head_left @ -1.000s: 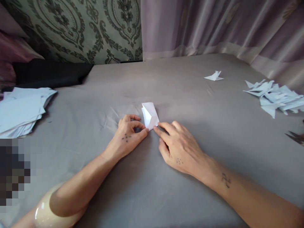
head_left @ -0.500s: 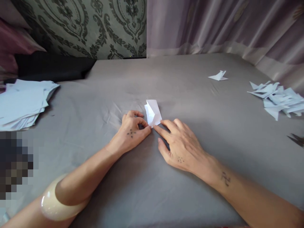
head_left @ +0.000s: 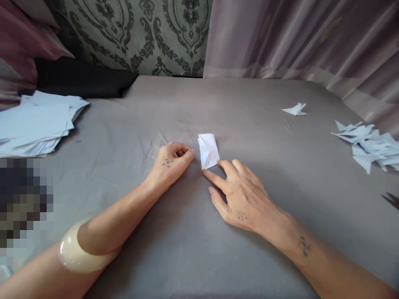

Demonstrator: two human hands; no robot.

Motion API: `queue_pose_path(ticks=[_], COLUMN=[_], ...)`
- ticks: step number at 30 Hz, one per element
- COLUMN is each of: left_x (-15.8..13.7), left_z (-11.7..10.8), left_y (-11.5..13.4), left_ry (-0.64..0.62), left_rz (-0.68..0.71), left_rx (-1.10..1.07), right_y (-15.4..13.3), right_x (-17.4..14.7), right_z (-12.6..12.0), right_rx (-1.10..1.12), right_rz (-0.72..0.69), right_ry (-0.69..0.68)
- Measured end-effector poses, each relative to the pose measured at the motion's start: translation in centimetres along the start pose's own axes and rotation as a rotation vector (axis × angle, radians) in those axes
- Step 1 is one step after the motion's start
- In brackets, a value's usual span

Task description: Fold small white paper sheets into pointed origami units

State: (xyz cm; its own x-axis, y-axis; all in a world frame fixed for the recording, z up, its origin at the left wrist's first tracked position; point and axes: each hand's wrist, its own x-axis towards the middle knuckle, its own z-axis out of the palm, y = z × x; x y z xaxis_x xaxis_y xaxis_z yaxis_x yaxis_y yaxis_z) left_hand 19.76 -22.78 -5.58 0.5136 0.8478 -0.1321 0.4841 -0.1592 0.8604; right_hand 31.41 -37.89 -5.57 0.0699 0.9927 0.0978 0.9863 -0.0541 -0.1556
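Observation:
A small folded piece of white paper (head_left: 209, 153) lies on the grey cloth in the middle, with creases and a flap along its left side. My right hand (head_left: 238, 189) is spread beside it, and its index and middle fingertips touch the paper's near edge. Its thumb rests apart on the cloth. My left hand (head_left: 171, 162) is just left of the paper, not touching it. The fingers there are curled and the thumb meets the index finger, with nothing visible between them. A cream bangle (head_left: 79, 251) circles my left forearm.
A stack of white paper sheets (head_left: 40, 122) sits at the left, near a black cloth (head_left: 81, 77). One folded paper bird (head_left: 296, 109) stands at the back right. Nearer the right edge are a pile of similar folded papers (head_left: 370, 143) and dark pointed blades (head_left: 392, 201).
My left hand has come off the paper's near corner and drawn back to the left, its fingers curling in. My right fingertips stay on the paper's near edge. The view has shifted slightly.

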Motion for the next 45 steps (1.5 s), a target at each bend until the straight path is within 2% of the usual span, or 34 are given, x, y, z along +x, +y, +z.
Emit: queue_pose_path(ticks=[5, 12, 15, 20, 23, 25, 29, 31, 36, 42, 45], left_x=[0.1, -0.1, -0.4, -1.0, -1.1, -1.1, -1.1, -1.0, -0.8, -0.7, -0.7], left_z=[0.0, -0.2, 0.1, 1.0, 1.3, 1.2, 1.0, 0.9, 0.7, 0.9, 1.0], left_y=[-0.4, -0.6, -0.6, -0.9, -1.2, -1.0, -0.4, -0.3, -0.6, -1.0, -1.1], left_ry=[0.023, 0.002, -0.026, -0.092, -0.078, -0.076, -0.073, -0.077, -0.12, -0.129, -0.129], left_rz=[0.034, 0.117, 0.224, 0.506, 0.584, 0.553, 0.377, 0.342, 0.348, 0.359, 0.391], left_rx=[0.039, 0.15, 0.207, 0.296, 0.367, 0.359, 0.246, 0.215, 0.209, 0.154, 0.143], right_y=[-0.1, 1.3, 2.0, 3.0, 3.2, 3.1, 3.3, 3.7, 4.8, 3.8, 3.6], right_x=[0.2, 0.2, 0.3, 0.4, 0.4, 0.6, 1.2, 1.6, 2.2, 2.2, 2.2], right_z=[-0.1, -0.1, 0.0, 0.6, 1.1, 1.3, 1.7, 1.9, 2.2, 1.8, 1.8], right_rx=[0.003, 0.126, 0.189, 0.329, 0.352, 0.338, 0.367, 0.411, 0.431, 0.117, 0.058], right_rz=[0.008, -0.018, -0.019, 0.012, 0.043, 0.045, 0.094, 0.127, 0.094, 0.053, 0.049], right_ry=[-0.012, 0.024, 0.06, 0.151, 0.183, 0.178, 0.184, 0.198, 0.218, 0.152, 0.156])
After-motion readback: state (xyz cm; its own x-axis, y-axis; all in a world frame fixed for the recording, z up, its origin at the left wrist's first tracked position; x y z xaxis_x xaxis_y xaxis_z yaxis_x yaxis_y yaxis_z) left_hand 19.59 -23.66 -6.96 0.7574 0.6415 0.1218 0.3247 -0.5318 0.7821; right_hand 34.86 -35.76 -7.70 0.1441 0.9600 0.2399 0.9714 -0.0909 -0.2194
